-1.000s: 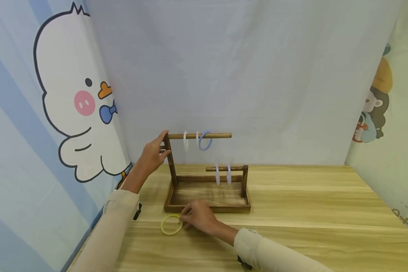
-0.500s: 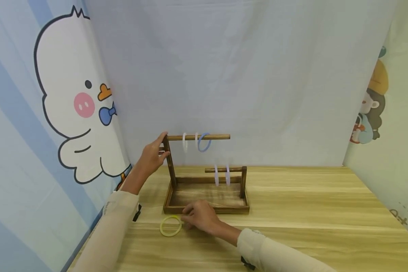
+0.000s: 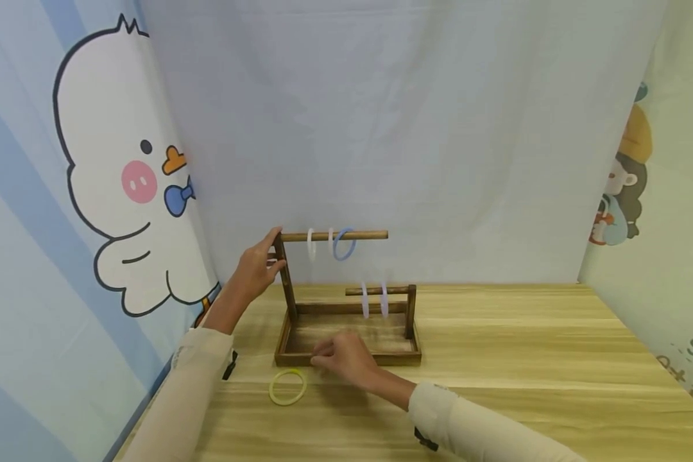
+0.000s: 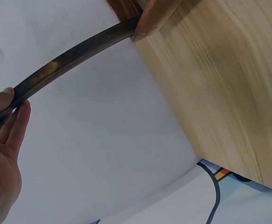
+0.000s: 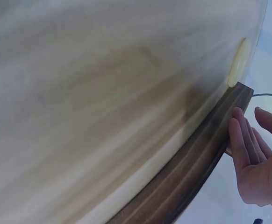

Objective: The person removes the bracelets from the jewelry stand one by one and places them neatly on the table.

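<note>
A dark wooden rack stands in a tray (image 3: 346,358) on the table. My left hand (image 3: 273,255) pinches the top of its tall left post (image 3: 285,276); in the left wrist view thumb and fingers (image 4: 20,116) clamp that post (image 4: 75,53). The upper rod (image 3: 364,235) carries two white rings (image 3: 310,245) and a blue ring (image 3: 344,247). Two pale rings (image 3: 365,300) hang on the lower rod. A yellow ring (image 3: 272,389) lies flat on the table before the tray's left corner. My right hand (image 3: 323,354) hovers at the tray's front rim (image 5: 206,149), fingers (image 5: 241,140) straight, holding nothing.
Pale cloth walls close in the wooden table (image 3: 525,359) at the back and both sides, the left one printed with a cartoon duck (image 3: 121,179). The tabletop stretches bare to the right of the rack. The yellow ring (image 5: 237,63) shows beyond the tray corner in the right wrist view.
My right hand has left the yellow ring and moved up and right to the tray's front rim. The ring stays on the table. My left hand keeps its hold on the post.
</note>
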Demonstrator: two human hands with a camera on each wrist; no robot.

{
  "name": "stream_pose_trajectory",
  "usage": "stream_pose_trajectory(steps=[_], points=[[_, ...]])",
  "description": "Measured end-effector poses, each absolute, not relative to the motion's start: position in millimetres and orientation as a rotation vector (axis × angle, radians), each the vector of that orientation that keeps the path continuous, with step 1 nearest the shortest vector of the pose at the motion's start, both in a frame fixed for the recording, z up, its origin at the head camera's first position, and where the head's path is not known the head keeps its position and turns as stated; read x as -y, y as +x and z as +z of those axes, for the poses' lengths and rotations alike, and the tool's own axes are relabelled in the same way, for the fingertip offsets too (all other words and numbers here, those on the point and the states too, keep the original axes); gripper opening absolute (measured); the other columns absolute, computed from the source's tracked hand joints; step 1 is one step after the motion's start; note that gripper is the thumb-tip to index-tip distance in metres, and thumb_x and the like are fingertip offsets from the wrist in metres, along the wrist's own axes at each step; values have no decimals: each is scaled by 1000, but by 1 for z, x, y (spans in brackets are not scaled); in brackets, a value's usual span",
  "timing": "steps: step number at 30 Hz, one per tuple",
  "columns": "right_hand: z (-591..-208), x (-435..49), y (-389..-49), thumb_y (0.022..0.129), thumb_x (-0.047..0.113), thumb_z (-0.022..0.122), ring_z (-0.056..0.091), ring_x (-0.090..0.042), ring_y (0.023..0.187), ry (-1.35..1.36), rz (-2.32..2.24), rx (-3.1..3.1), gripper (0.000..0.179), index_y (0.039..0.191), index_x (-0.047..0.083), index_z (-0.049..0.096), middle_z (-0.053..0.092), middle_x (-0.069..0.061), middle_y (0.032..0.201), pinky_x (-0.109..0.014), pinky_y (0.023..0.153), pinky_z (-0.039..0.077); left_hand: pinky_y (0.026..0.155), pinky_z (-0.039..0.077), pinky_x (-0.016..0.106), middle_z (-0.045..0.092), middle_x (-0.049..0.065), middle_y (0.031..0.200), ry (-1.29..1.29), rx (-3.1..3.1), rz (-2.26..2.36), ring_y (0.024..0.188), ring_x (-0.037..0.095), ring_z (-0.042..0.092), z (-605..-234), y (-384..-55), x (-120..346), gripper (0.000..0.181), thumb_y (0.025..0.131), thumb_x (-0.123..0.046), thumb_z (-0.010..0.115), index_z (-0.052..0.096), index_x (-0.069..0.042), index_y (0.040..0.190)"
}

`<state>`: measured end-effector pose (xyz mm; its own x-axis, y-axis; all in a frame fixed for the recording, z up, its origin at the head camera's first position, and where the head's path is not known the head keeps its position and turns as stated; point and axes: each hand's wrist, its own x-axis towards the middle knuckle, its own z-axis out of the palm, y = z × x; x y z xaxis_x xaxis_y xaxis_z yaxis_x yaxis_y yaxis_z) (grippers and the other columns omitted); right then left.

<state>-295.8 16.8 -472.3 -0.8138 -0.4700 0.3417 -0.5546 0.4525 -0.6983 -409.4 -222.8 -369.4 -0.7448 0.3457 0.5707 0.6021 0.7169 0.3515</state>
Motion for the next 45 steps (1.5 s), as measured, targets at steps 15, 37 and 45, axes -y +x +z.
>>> stream_pose_trajectory(steps=[15, 37, 45], points=[[-442, -29, -317, 92, 12, 82, 78, -25, 85, 851, 1238, 2477, 27, 113, -3, 76, 78, -17, 100, -25, 69, 65, 86, 65, 48, 61, 32, 130, -714, 2469, -709, 102, 43, 73, -367, -407, 223, 77, 93, 6, 74, 33, 1, 158], [-392, -40, -343, 90, 14, 84, 79, -25, 87, 656, 1318, 2342, 34, 119, -3, 75, 79, -16, 102, -25, 73, 66, 84, 66, 46, 63, 33, 128, -743, 2402, -765, 99, 44, 74, -370, -409, 228, 78, 90, 7, 78, 39, -1, 157], [-379, -45, -352, 90, 15, 84, 78, -28, 90, 609, 1375, 2236, 35, 119, -4, 75, 78, -18, 104, -35, 79, 67, 85, 66, 47, 62, 33, 130, -734, 2406, -763, 100, 44, 74, -369, -407, 228, 78, 90, 7, 77, 39, -1, 157]])
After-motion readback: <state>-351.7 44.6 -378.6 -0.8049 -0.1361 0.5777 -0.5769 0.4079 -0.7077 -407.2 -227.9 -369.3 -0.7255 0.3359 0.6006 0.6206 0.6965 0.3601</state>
